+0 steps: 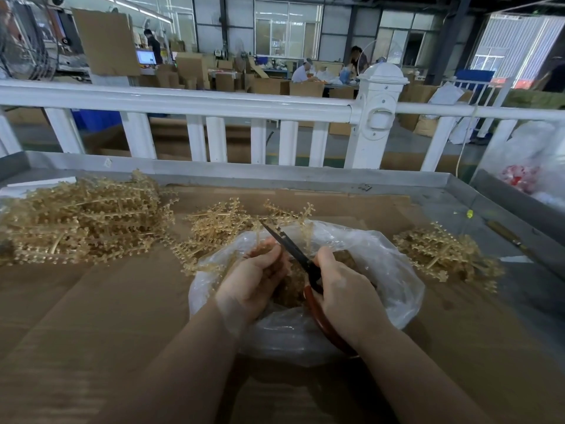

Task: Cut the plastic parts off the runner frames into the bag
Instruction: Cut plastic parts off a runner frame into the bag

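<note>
A clear plastic bag [394, 270] lies open on the cardboard in front of me, with tan cut parts [290, 286] inside. Over its mouth my left hand [253, 280] holds a tan runner frame [214, 261] that sticks out to the left. My right hand [345, 295] grips red-handled scissors [293, 252]; their dark blades point up and left, close above my left fingers. Whether the blades are closed on the frame is hard to tell. More tan runner frames [223, 224] lie just behind the bag.
A large heap of runner frames [82, 221] sits at the left and a smaller pile [443, 255] at the right. Brown cardboard [91, 316] covers the metal tray table [305, 175]. A white railing [214, 102] stands beyond it, a plastic bag [532, 160] at far right.
</note>
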